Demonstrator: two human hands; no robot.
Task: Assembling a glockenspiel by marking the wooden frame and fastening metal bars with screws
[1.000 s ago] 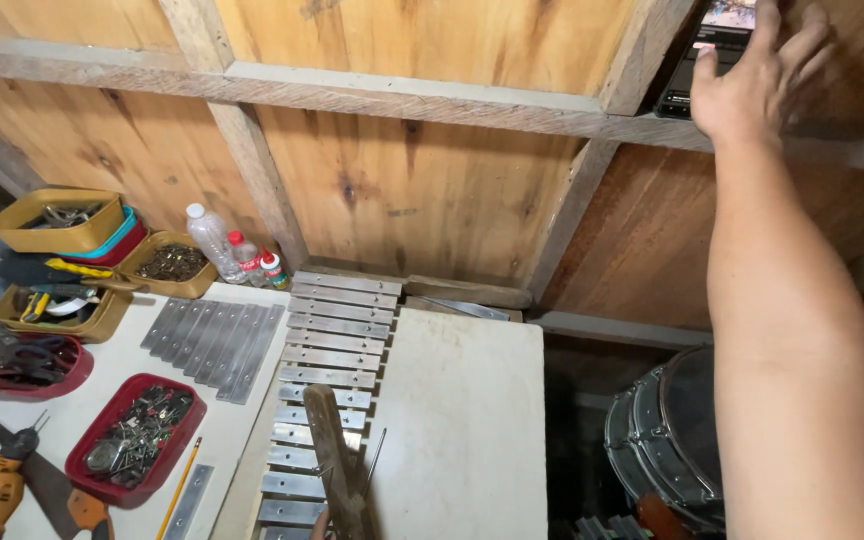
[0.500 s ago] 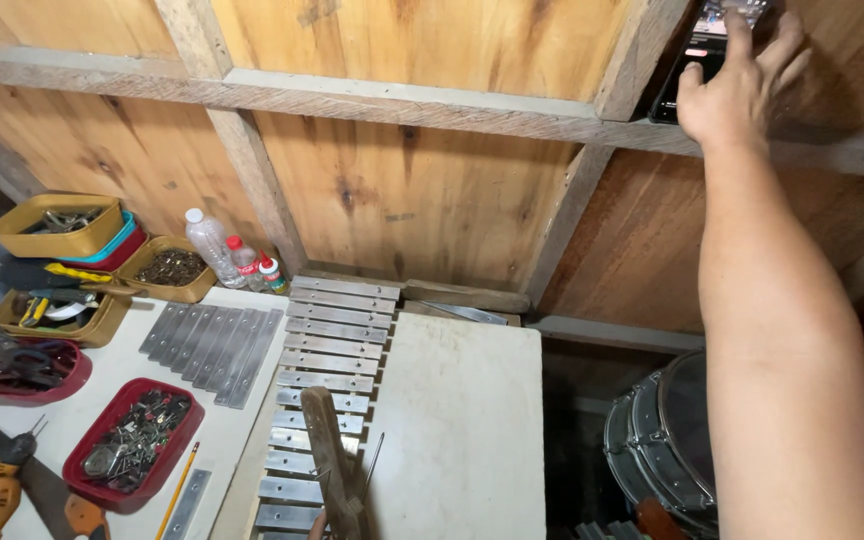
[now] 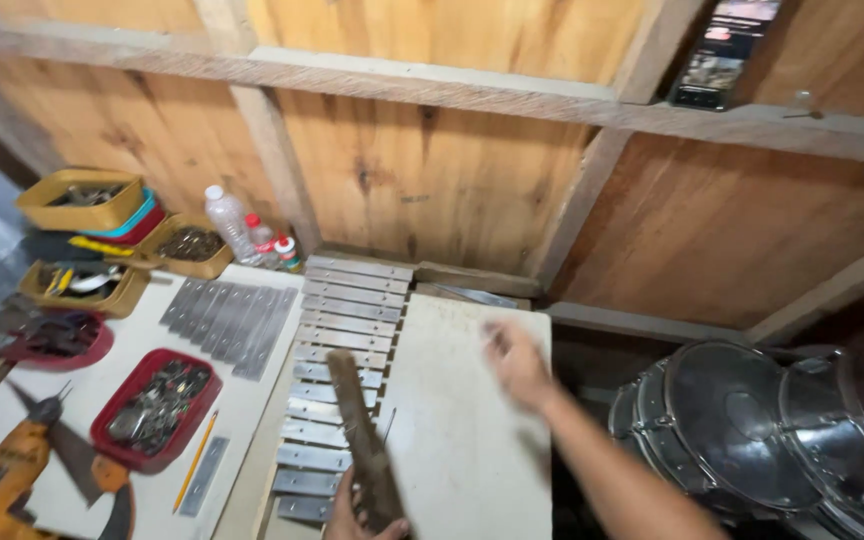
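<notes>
Wooden plank wall behind a white workbench (image 3: 452, 440). Left hand (image 3: 357, 515) closed around a dark wooden stick (image 3: 362, 450) lying over metal bars (image 3: 337, 350). Right hand (image 3: 514, 362) blurred above the bench, grip unclear. Two drums (image 3: 752, 430), two red trays (image 3: 152, 410).

Your clearest room is the bare white board (image 3: 462, 440) at near centre, where your right hand (image 3: 517, 362) hovers. Just left, the row of metal bars (image 3: 337, 350) blocks passage, with a dark wooden stick (image 3: 362, 445) lying across it. Left of that, the red tray of hardware (image 3: 157, 408) and flat metal strips (image 3: 232, 315) crowd the table. Drums (image 3: 742, 430) wall off the right.
</notes>
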